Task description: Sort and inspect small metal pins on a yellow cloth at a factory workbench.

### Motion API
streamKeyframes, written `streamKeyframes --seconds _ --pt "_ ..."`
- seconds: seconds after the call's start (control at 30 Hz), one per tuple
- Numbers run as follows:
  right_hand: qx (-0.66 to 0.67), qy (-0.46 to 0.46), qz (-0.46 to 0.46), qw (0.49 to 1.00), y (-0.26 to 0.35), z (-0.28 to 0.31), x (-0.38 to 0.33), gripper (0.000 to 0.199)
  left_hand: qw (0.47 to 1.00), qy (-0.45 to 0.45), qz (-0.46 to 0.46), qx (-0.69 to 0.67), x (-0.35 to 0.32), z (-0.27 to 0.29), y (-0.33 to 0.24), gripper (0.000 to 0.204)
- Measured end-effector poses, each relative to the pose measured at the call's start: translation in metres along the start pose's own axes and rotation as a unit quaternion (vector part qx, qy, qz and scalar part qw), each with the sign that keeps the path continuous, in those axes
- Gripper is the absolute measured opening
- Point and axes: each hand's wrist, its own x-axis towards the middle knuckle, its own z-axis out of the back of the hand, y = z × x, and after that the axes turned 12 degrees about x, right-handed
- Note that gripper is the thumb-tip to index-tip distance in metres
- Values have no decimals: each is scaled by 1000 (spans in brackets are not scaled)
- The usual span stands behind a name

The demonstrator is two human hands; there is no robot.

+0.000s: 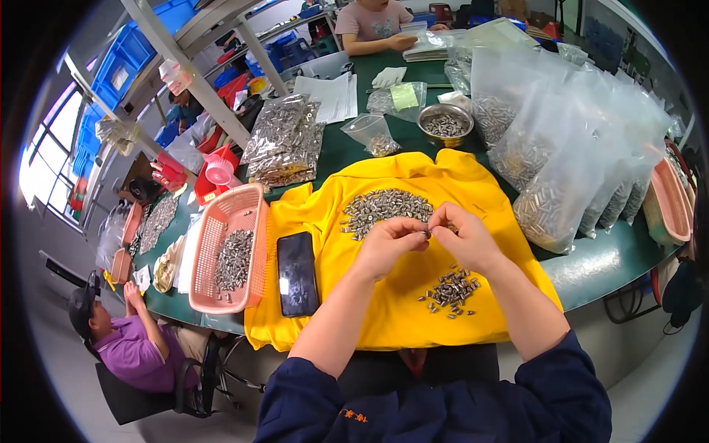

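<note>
Over a yellow cloth, my left hand and my right hand meet, thumbs and fingertips pinched together. Between them shows a small dark metal part, mostly hidden by the fingers. Just beyond my hands lies a large heap of small silver metal parts. Closer to me, below my right hand, is a smaller pile of similar parts. Left of my left forearm, a black phone lies on the cloth. A pink perforated basket beside it holds more metal parts.
Tall clear bags of metal parts crowd the right. A metal bowl and a small bag stand behind the cloth. Packed bags are stacked at back left. One person works across the table, another sits at left.
</note>
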Motion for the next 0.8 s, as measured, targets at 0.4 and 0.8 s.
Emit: streamKeyframes --seconds 0.4,0.8 --pt "-222 12 76 972 2 1 3 5 996 -36 2 81 4 1 -6 13" --pt "-62 -10 -8 998 -15 0 2 5 993 -75 -29 84 0 -4 1 13"
